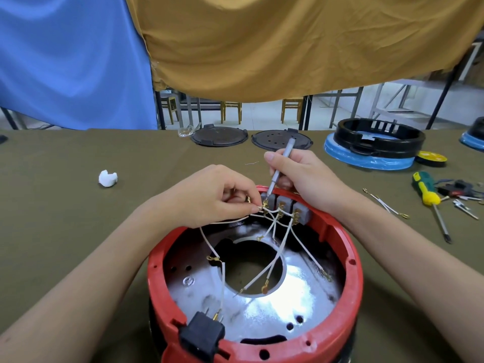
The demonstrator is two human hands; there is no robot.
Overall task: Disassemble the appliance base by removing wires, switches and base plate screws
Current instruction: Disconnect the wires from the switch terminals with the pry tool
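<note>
Olive-cloth tabletop [78,231] carried a red appliance base [351,260] near the front edge. Left hand [212,197] pinched a white wire [227,221] at the grey switches [285,205]; right hand [303,176] gripped a slim grey screwdriver [281,166], tip at the leftmost switch.

A glossy red plastic appliance base [351,260] sits on a matt olive cloth table cover [65,205]. Inside it, a shiny bare metal plate [275,307] reflects light in bright patches. White wires [272,268], smooth-sheathed, end in brass-coloured metal terminals. 3 matt grey switches [284,204], apparently plastic, line the far rim. A matt black plastic socket [203,336] sits at the near rim. The right hand [303,176] holds a slim brushed-metal tool [280,166]. Nearby lie a screwdriver [429,197] with a glossy green and yellow plastic handle, and crumpled white paper [107,178]. Behind hang smooth blue and mustard cloth sheets [288,43].
</note>
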